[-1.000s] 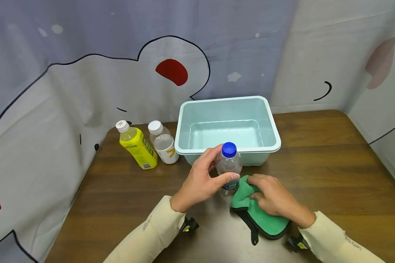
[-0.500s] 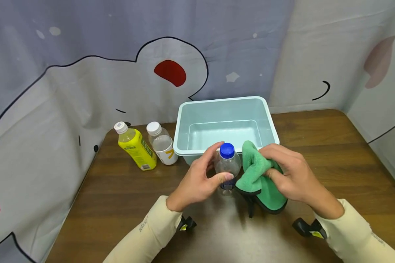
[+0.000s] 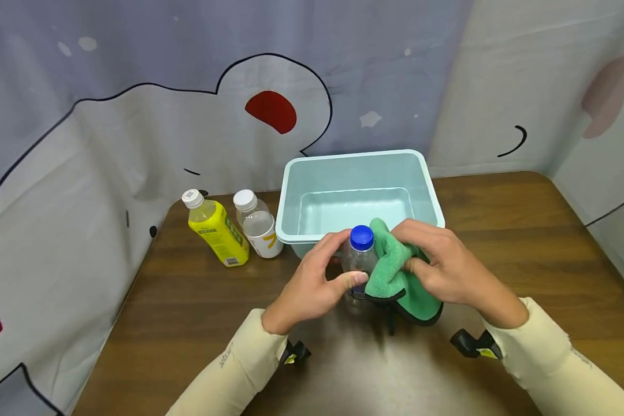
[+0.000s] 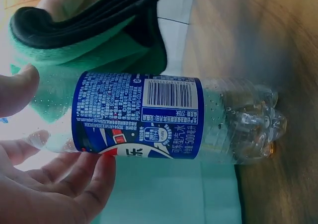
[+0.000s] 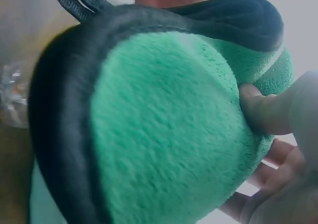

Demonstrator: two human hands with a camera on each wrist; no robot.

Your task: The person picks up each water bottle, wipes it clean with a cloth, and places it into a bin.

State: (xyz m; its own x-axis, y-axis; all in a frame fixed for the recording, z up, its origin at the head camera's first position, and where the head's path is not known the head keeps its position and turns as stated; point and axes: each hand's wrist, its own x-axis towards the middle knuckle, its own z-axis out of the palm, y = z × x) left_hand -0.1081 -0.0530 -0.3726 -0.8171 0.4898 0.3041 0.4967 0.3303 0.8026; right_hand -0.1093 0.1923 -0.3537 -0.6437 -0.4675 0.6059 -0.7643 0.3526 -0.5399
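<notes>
My left hand (image 3: 314, 284) grips a clear plastic bottle (image 3: 355, 258) with a blue cap, thumb on the near side and fingers behind. In the left wrist view the bottle's blue label (image 4: 136, 115) shows a barcode and white print. The bottle stands upright in front of the basin. My right hand (image 3: 444, 263) pinches a green cloth (image 3: 387, 268) with black edging, bunched between thumb and fingers. The cloth lies right against the bottle's right side, its lower flap hanging down. In the right wrist view the fuzzy cloth (image 5: 164, 129) covers most of the bottle.
Behind the hands stands a pale blue-green basin (image 3: 361, 162). To its left are a yellow-labelled bottle (image 3: 218, 234) and a clear bottle with a white cap (image 3: 260, 228), both upright. A patterned curtain (image 3: 161, 138) hangs behind the wooden table (image 3: 197, 323).
My right hand has lifted the green cloth from the table and brought it up, then left, against the bottle. The left hand has stayed on the bottle.
</notes>
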